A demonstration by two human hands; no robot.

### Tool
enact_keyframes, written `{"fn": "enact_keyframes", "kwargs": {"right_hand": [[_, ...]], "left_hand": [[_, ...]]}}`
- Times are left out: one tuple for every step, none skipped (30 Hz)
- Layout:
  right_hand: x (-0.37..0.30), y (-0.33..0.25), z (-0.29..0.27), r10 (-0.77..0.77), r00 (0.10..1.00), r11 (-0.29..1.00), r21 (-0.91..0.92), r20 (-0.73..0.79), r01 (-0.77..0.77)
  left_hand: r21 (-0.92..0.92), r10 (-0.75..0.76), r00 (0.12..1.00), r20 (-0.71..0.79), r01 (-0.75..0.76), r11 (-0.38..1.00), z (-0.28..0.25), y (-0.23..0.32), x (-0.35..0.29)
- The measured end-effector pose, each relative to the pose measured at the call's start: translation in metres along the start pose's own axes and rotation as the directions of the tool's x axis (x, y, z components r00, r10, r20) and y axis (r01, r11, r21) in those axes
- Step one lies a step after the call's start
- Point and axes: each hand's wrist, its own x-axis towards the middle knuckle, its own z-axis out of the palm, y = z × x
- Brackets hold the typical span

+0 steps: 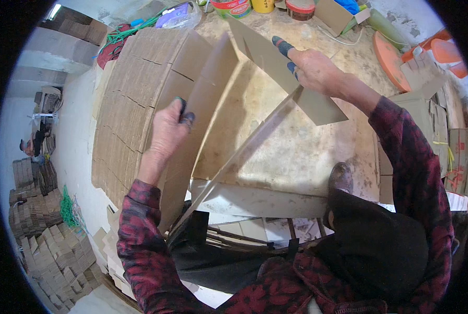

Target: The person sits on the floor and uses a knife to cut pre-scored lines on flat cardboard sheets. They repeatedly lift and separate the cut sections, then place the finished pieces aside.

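A flat grey-brown cardboard strip (pixel 262 57) slants across the far middle, with my right hand (pixel 317 73) gripping it near its centre; dark covers sit on some of the fingertips. From below that hand a second cardboard piece (pixel 239 152), seen almost edge-on, runs down toward my left knee. My left hand (pixel 168 128) is at the face of a tall cardboard stack (pixel 131 99) on the left. Its dark-tipped thumb and finger are pinched together, and I cannot make out what is between them. Just right of that hand, a blurred cardboard sheet (pixel 215 73) leans off the stack.
A stained wooden board (pixel 291 152) lies in front of me. Along its far edge stand a red-and-green tub (pixel 231 8), a yellow tub (pixel 262 5) and an open carton (pixel 336 18). Orange plastic pieces (pixel 391 60) are at far right. More cardboard piles (pixel 58 256) stand at lower left.
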Motion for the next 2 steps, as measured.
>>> {"fn": "enact_keyframes", "kwargs": {"right_hand": [[-0.0016, -0.0060, -0.0063, -0.012, 1.000, 1.000, 0.001, -0.001, 0.012], [-0.0037, -0.0093, -0.0099, 0.007, 1.000, 1.000, -0.021, 0.023, -0.006]], "left_hand": [[-0.016, 0.032, 0.999, 0.005, -0.032, 0.999, 0.0082, 0.0031, -0.0056], [0.041, 0.147, 0.989, -0.019, -0.146, 0.988, 0.0175, 0.0041, -0.0090]]}}
